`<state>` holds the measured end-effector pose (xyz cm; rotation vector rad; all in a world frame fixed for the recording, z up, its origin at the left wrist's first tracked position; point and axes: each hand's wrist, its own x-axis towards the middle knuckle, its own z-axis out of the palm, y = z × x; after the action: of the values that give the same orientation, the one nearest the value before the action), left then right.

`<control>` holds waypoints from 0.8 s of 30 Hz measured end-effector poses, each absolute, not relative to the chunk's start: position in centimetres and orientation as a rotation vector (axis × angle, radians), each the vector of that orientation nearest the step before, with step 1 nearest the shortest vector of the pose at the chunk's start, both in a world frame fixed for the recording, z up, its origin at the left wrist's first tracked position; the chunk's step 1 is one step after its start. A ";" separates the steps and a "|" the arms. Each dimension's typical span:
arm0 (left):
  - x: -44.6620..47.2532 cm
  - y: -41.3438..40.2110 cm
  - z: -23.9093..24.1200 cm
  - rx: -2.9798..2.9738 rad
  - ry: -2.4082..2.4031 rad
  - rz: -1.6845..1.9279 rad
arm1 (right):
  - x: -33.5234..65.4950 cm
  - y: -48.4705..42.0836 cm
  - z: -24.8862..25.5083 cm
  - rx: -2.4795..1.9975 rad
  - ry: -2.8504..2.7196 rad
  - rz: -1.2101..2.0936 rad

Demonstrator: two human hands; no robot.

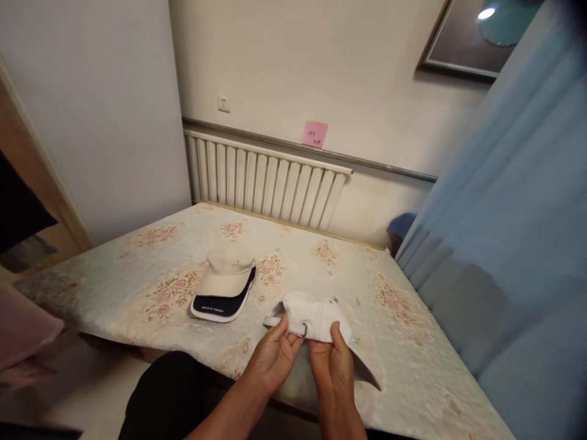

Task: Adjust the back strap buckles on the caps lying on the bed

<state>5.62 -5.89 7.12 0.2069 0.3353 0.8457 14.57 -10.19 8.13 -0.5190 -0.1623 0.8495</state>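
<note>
Between my two hands is a white baseball cap (316,315), held just over the near part of the bed. My left hand (274,355) pinches its back strap, close to a small metal buckle (304,330). With thumb above and fingers below, my right hand (334,362) grips the cap's lower edge. The cap's brim points down and to the right. To the left lie two stacked caps: a beige cap (224,281) on top, and a dark navy cap (229,305) with a white-edged brim and white lettering beneath it.
A floral cover (293,250) spreads over the bed. Behind it stand a white radiator (266,180) and a wall with a pink note (314,134). A blue curtain (513,244) hangs along the right side. Pink fabric (25,324) shows at the far left.
</note>
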 end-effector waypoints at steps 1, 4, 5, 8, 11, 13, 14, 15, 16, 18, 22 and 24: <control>5.6 -5.8 7.1 0.207 0.343 0.850 | 14.6 -10.2 8.1 -0.518 -0.153 0.856; 5.5 -5.6 6.9 0.196 0.362 0.874 | 15.1 -10.3 7.9 -0.504 -0.102 0.879; 5.5 -5.5 6.8 0.188 0.370 0.880 | 15.3 -10.4 7.8 -0.497 -0.083 0.882; 5.1 -5.1 6.5 0.142 0.401 0.890 | 16.1 -10.6 7.7 -0.483 -0.051 0.870; 4.6 -4.4 6.4 0.102 0.425 0.903 | 16.6 -10.7 7.5 -0.496 -0.062 0.855; 4.3 -4.0 6.3 0.095 0.422 0.906 | 16.7 -10.6 7.5 -0.498 -0.065 0.864; 4.2 -3.8 6.3 0.093 0.410 0.910 | 16.7 -10.5 7.5 -0.492 -0.059 0.864; 4.2 -3.8 6.3 0.088 0.394 0.918 | 16.6 -10.5 7.7 -0.483 -0.048 0.857; 4.2 -3.8 6.2 0.085 0.373 0.929 | 16.4 -10.4 7.8 -0.476 -0.036 0.845; 4.2 -4.3 6.1 0.100 0.304 0.928 | 16.2 -10.2 8.4 -0.472 -0.023 0.816; 4.9 -6.9 6.0 0.294 0.158 0.757 | 15.3 -9.9 9.4 -0.484 -0.034 0.839; 5.3 -8.3 6.4 0.416 0.120 0.716 | 14.5 -9.7 9.5 -0.499 -0.043 0.888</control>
<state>5.33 -8.26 6.37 0.4157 0.1197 0.7159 14.47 -9.74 9.50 -0.4985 -0.0427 0.8875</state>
